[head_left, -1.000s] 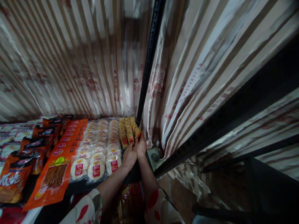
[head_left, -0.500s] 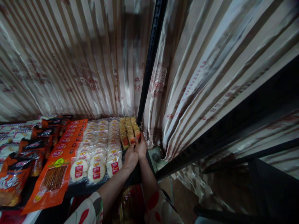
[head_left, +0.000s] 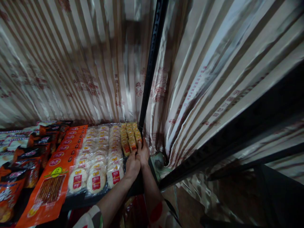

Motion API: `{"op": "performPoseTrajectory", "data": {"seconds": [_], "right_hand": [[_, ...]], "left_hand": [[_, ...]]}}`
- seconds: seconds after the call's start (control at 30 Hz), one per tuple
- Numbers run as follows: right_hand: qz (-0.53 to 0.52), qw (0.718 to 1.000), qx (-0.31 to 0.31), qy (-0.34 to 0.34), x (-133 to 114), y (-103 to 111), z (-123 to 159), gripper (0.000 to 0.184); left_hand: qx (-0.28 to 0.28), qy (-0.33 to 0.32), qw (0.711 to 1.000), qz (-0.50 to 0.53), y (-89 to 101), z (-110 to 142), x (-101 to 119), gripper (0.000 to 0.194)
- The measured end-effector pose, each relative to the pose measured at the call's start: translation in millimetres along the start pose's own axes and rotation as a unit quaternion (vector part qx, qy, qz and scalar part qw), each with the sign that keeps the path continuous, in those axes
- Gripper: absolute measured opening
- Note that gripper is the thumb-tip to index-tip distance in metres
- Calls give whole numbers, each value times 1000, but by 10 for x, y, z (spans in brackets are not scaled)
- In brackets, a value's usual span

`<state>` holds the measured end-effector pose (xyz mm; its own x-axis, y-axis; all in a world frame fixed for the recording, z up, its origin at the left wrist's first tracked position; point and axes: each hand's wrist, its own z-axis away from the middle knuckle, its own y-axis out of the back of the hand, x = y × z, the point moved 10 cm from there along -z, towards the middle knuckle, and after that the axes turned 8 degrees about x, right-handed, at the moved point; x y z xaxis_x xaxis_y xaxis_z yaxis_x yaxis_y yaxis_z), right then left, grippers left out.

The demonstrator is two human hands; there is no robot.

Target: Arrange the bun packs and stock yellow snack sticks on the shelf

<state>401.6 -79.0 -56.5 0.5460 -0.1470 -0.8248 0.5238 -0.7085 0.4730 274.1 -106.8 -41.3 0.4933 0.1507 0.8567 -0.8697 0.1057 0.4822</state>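
Note:
Small yellow snack packets (head_left: 129,134) stand in several close columns at the right end of the shelf. My left hand (head_left: 133,164) is closed in front of them, fingers curled near the lower ends of the middle column; what they hold, if anything, is hidden. Beside it, my right hand (head_left: 143,152) has its fingers closed against the front packet of the rightmost column, which it partly covers. The two hands touch or nearly touch. Clear-wrapped round rice crackers (head_left: 96,175) with red labels stand in rows to the left.
Orange snack bags (head_left: 51,183) and dark orange-and-black bags (head_left: 29,167) lie further left. A black upright post (head_left: 150,69) rises behind the packets at the corner. Pleated printed curtains (head_left: 95,63) hang behind. A dark shelf beam (head_left: 213,139) runs along the right.
The view has shifted slightly, so the shelf goods sit a little lower and further left. Both hands stay at the yellow packets, with only a slight shift of the fingers.

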Motion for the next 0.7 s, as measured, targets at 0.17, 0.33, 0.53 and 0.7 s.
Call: {"op": "performPoseTrajectory", "data": {"seconds": [0.17, 0.33, 0.53, 0.7], "right_hand": [[-17, 1000, -8, -7, -62, 2, -16, 59], [-29, 999, -29, 5, -123, -52, -6, 57], [-21, 999, -41, 7, -133, -71, 12, 60], [-4, 999, -43, 12, -117, -112, 21, 61]], "left_hand": [[11, -3, 1000, 12, -7, -25, -22, 43], [7, -7, 1000, 13, -13, -55, -31, 44], [5, -10, 1000, 16, -15, -77, -45, 44], [14, -6, 999, 32, 1, -85, -59, 43]]}}
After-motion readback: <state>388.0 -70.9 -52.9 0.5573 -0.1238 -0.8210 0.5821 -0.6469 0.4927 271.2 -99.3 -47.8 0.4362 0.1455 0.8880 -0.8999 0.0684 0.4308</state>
